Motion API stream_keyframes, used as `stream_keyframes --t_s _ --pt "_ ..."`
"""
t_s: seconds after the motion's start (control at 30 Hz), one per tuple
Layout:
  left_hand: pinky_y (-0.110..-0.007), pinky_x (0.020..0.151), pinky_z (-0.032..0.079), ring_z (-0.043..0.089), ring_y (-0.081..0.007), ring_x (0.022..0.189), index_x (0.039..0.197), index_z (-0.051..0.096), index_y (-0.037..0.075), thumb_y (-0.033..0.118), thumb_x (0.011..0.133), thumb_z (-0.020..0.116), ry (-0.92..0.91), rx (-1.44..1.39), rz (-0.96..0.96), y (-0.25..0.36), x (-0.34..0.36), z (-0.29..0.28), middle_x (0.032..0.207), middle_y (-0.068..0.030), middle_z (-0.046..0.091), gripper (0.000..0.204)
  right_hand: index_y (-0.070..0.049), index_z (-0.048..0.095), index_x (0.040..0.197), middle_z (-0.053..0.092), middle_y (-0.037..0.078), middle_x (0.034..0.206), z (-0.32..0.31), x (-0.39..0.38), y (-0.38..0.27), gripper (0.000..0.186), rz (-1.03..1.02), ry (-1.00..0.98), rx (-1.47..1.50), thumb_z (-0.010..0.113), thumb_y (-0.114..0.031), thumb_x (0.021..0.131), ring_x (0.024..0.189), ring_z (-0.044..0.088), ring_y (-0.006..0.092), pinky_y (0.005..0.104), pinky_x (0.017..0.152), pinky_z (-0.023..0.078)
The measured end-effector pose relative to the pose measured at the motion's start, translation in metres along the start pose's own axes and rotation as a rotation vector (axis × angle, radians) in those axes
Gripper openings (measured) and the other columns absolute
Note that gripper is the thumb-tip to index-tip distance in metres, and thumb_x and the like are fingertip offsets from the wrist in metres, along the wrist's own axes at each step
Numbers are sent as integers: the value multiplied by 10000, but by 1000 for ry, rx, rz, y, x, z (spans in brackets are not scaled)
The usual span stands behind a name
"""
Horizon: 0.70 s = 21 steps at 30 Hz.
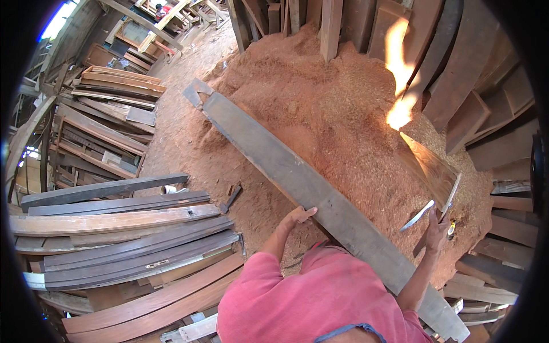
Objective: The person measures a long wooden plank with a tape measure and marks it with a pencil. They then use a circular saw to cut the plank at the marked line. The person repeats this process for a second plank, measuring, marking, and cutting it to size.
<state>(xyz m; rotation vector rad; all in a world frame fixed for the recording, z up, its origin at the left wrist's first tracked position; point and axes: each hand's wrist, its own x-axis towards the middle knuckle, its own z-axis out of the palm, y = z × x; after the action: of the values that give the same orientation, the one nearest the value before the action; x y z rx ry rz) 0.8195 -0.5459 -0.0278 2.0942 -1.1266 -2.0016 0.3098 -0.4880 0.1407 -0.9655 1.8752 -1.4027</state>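
A long, weathered grey plank (337,217) runs diagonally from the upper middle to the lower right across my front, with a notched far end. My left hand (300,216) grips its left edge, thumb on top. My right hand (437,230), out to the right, is closed on a shorter brown board (430,171) lit by sunlight. A pale narrow strip (417,215) lies beside that hand. Reddish sawdust (314,103) is heaped beneath and around the plank. My pink shirt fills the bottom middle.
Stacked boards (131,231) lie at the lower left, old frames (103,137) behind them. Upright boards (457,86) line the top and right. A dirt path (189,51) leads away at upper left toward benches and a distant person (162,11). A bright sunlight patch (400,111) falls at upper right.
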Motion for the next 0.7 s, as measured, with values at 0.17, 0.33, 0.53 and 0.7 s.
stream_keyframes --t_s 0.17,0.33,0.53,0.7 --pt "-390 657 585 722 -240 831 1001 751 11 498 971 659 -433 812 -120 38 -17 -21 909 -94 726 497 19 665 1200 601 -18 935 -19 -25 -20 301 -2 9 -120 679 -202 995 846 489 94 286 773 422" --pt "-487 804 574 710 -366 908 1045 684 -15 356 924 699 -298 924 419 110 -48 59 966 -195 730 391 21 646 1193 662 47 1051 -56 -63 -25 281 -143 228 171 663 -179 996 979 573 142 323 886 456" --pt "-550 1091 396 508 -414 1310 1330 555 14 330 820 809 -37 987 1073 107 -45 227 1376 -247 563 652 -21 574 1320 619 43 1218 -121 -168 19 359 -65 581 437 618 -244 1042 1095 593 155 360 979 491" --pt "-576 1164 325 385 -464 1419 1532 381 14 396 811 810 -230 1197 1356 93 -83 352 1535 -307 392 922 9 673 1215 680 63 1140 -189 -203 33 365 22 999 615 602 -319 1071 1048 582 123 330 954 485"
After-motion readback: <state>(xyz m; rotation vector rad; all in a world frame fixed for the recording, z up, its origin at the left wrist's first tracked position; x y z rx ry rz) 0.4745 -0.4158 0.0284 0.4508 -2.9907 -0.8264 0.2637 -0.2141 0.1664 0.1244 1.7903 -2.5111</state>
